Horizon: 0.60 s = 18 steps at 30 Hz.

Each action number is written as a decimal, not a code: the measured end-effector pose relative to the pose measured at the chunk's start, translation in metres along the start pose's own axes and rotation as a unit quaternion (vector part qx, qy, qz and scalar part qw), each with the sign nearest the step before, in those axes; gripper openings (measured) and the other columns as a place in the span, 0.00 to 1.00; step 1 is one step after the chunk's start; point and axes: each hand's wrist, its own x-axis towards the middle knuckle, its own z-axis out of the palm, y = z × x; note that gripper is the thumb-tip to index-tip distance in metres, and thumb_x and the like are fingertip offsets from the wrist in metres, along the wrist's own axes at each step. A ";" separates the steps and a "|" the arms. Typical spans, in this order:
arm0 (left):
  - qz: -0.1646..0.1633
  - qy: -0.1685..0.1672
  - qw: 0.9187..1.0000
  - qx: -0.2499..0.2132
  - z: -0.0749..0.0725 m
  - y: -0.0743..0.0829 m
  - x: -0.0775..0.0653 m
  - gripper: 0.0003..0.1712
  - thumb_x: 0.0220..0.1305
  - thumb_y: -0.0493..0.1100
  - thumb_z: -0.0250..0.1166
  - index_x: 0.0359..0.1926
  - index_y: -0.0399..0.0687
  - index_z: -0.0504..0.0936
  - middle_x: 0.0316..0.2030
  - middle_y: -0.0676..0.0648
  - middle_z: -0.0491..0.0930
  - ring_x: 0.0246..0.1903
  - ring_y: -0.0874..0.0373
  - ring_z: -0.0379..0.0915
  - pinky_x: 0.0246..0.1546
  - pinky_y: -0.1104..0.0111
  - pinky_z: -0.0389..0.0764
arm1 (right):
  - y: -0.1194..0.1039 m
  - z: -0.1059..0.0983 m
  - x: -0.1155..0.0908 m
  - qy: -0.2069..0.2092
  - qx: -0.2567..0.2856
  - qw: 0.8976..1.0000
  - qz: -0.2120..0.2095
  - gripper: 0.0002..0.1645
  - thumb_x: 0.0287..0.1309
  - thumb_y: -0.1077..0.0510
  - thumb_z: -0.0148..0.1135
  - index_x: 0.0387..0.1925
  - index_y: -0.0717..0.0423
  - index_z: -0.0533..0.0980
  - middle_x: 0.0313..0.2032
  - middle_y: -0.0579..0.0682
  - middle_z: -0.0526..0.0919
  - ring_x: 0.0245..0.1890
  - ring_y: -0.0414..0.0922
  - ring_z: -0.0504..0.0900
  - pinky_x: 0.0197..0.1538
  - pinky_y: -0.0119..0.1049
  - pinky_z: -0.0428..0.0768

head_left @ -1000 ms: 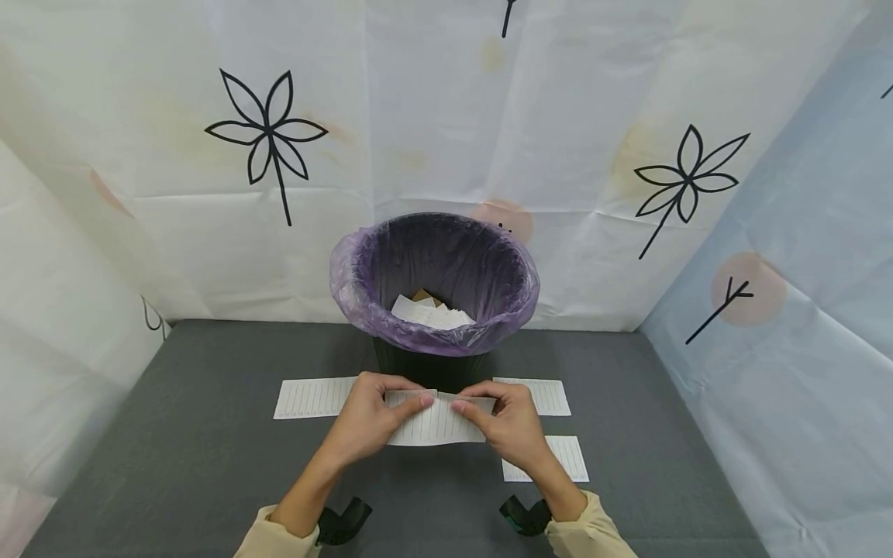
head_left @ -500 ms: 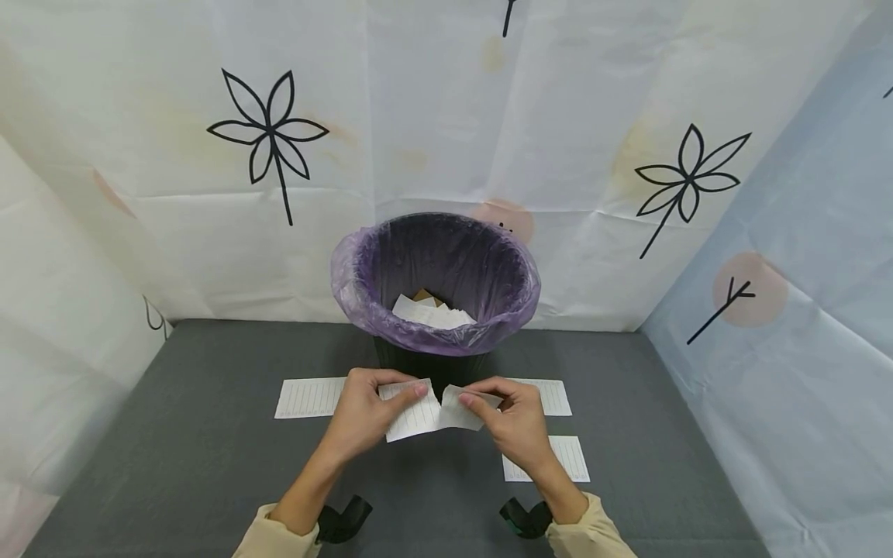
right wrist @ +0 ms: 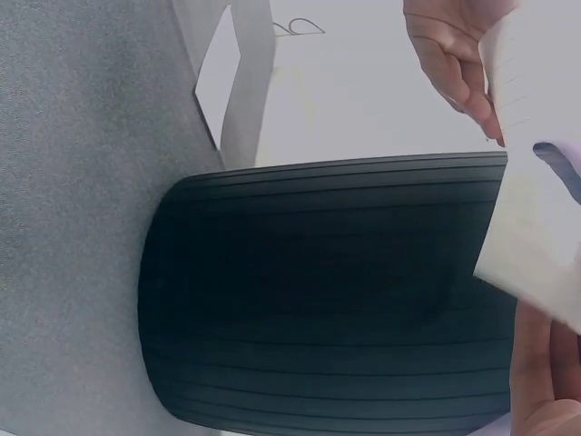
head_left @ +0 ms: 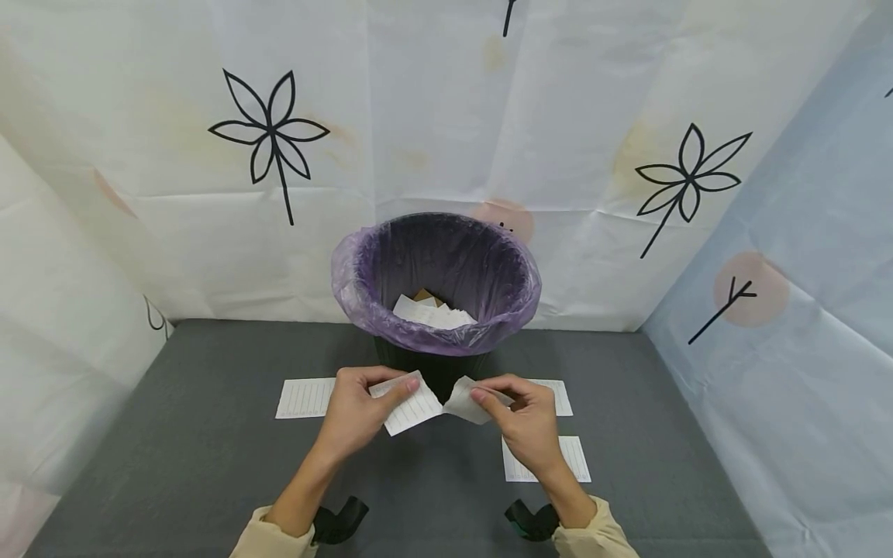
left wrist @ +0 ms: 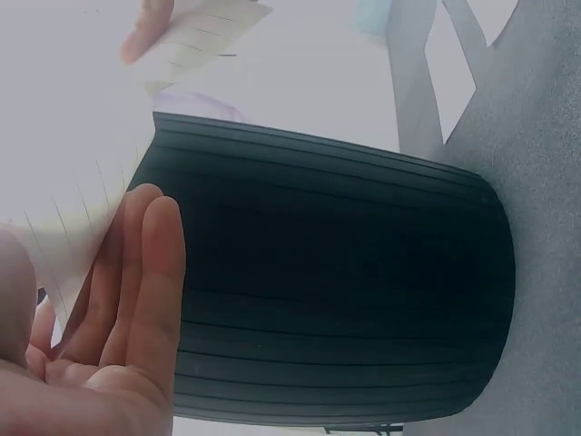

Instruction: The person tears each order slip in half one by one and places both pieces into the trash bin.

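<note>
A partly torn, ruled paper strip (head_left: 410, 408) is pinched by the left hand (head_left: 352, 413) and the right hand (head_left: 526, 421), held between them. Beyond both hands, a purple-bagged wastebasket (head_left: 425, 338) is seen. Ruled slips (head_left: 304, 398) are partly covered beside each hand.

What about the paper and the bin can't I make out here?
Head view: the bottom of the bin, hidden under scraps.
Head view: part of the upper right slip, covered by the right hand.
Head view: tiny marks on the left slip, too small to read.
Right wrist view: more of the held paper, cut off by the right edge.
</note>
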 end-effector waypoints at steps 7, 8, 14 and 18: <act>-0.001 0.010 1.000 0.009 -0.003 -0.001 -0.001 0.09 0.61 0.39 0.75 0.38 0.37 0.91 0.30 0.45 0.88 0.24 0.60 0.79 0.25 0.70 0.78 | -0.003 -0.003 0.000 0.009 0.018 1.000 -0.008 0.06 0.53 0.79 0.68 0.34 0.72 0.83 0.33 0.53 0.87 0.36 0.40 0.87 0.40 0.30 0.83; -0.005 0.012 1.000 0.008 -0.004 -0.001 -0.002 0.09 0.61 0.39 0.75 0.38 0.37 0.91 0.30 0.45 0.88 0.23 0.60 0.79 0.24 0.69 0.79 | -0.003 -0.004 0.000 0.012 0.018 1.000 -0.005 0.06 0.53 0.79 0.68 0.34 0.72 0.83 0.33 0.53 0.87 0.36 0.41 0.87 0.40 0.30 0.83; -0.027 0.025 0.999 0.014 -0.009 0.000 -0.003 0.09 0.60 0.40 0.76 0.37 0.37 0.91 0.29 0.44 0.87 0.21 0.59 0.79 0.22 0.68 0.80 | -0.007 -0.011 -0.001 0.026 0.005 1.000 0.007 0.06 0.53 0.78 0.69 0.33 0.72 0.83 0.33 0.52 0.87 0.35 0.41 0.86 0.36 0.29 0.83; -0.020 0.020 0.999 0.020 -0.012 0.005 -0.004 0.08 0.60 0.40 0.76 0.37 0.39 0.91 0.29 0.45 0.87 0.22 0.59 0.79 0.22 0.67 0.80 | -0.010 -0.018 0.001 0.017 0.002 1.000 -0.006 0.06 0.54 0.79 0.68 0.34 0.72 0.83 0.33 0.52 0.87 0.36 0.40 0.86 0.35 0.29 0.83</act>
